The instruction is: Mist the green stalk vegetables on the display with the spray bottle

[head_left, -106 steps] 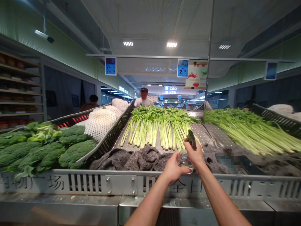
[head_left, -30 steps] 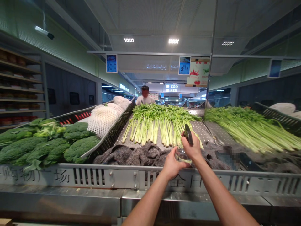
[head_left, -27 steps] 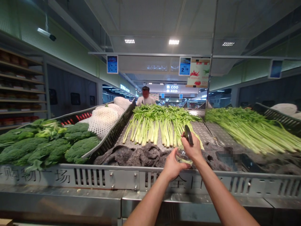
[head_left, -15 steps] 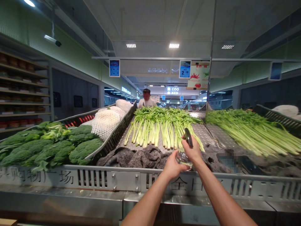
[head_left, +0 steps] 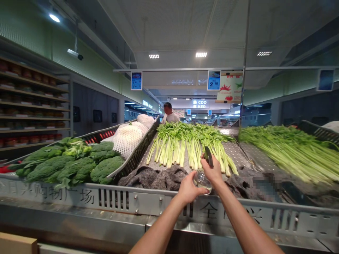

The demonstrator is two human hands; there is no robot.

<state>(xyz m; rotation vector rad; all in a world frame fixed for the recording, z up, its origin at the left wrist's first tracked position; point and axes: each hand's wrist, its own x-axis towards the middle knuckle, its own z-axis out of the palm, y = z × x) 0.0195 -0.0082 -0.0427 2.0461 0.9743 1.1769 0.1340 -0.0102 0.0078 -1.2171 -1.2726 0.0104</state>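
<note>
Low in front of the celery (head_left: 194, 151), my left hand (head_left: 189, 190) is wrapped round the left side of a clear, rounded container (head_left: 202, 181). My right hand (head_left: 213, 173) is closed on a dark, curved piece (head_left: 208, 157) just above it. I cannot tell whether that piece is joined to the container. The celery lies in a row on a metal sheet, leaves away from me and pale stalk ends towards me. Dark crumpled cloth (head_left: 156, 178) lies between the stalks and the front rail.
Broccoli (head_left: 79, 162) fills the left side, with net-wrapped white produce (head_left: 128, 139) behind it. A black crate wall (head_left: 140, 151) separates them from the celery. A slotted grey rail (head_left: 148, 203) runs along the front. A mirror panel stands at right. A person (head_left: 171, 114) is behind the display.
The view has shifted slightly left, so the display sits farther right and a little lower. Both hands keep their hold and appear slightly left of before. The person behind has turned.
</note>
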